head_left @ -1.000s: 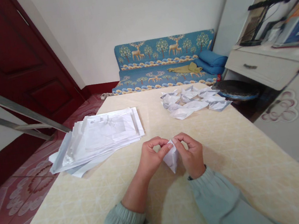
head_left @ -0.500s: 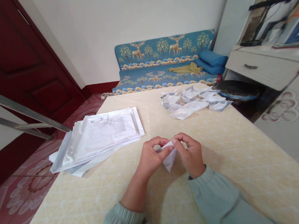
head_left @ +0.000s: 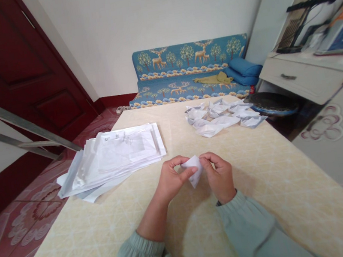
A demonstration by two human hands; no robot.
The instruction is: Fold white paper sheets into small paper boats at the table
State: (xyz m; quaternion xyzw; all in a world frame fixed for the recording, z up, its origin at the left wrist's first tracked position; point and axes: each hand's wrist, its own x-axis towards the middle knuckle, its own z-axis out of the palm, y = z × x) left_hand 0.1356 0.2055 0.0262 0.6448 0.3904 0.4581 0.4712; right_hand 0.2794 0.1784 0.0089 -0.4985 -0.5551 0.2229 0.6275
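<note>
A small folded piece of white paper (head_left: 196, 176), shaped roughly like a diamond with its point down, is held just above the table between both hands. My left hand (head_left: 175, 178) pinches it from the left, thumb lying across its front face. At its right corner, the thumb and fingertips of my right hand (head_left: 219, 175) grip the edge. Several folded white-and-grey paper pieces (head_left: 208, 127) lie grouped at the table's far right. To the far left rests a stack of white plastic bags or sheets (head_left: 119, 149), some with dark print.
The table (head_left: 111, 242) has a pale yellow patterned cover. Beyond it stands a blue sofa (head_left: 164, 84) with deer print. A metal frame leg (head_left: 17, 120) is at the left, near a dark red door (head_left: 36, 76). A white cabinet (head_left: 328, 129) stands at the right.
The folded paper has turned in my fingers: its upper corner now rises above the thumbs and its lower point sits higher. The piles on the table are unchanged.
</note>
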